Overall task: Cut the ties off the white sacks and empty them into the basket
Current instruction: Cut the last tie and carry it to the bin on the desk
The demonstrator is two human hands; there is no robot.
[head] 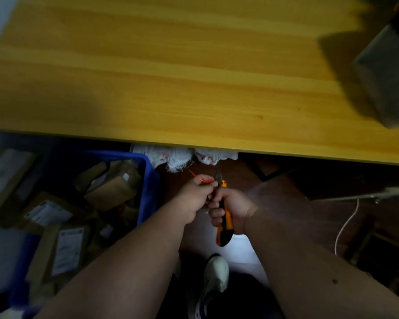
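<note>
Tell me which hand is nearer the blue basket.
Left. The left hand, pinching the red tie, sits just right of the blue basket. The right hand, gripping the utility knife, is farther right.

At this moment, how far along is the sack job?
Done: the blue basket already holds brown parcels. In hand: the left hand pinches a red tie while the right hand grips an orange utility knife. Left: the white sack under the table edge is not emptied.
</note>
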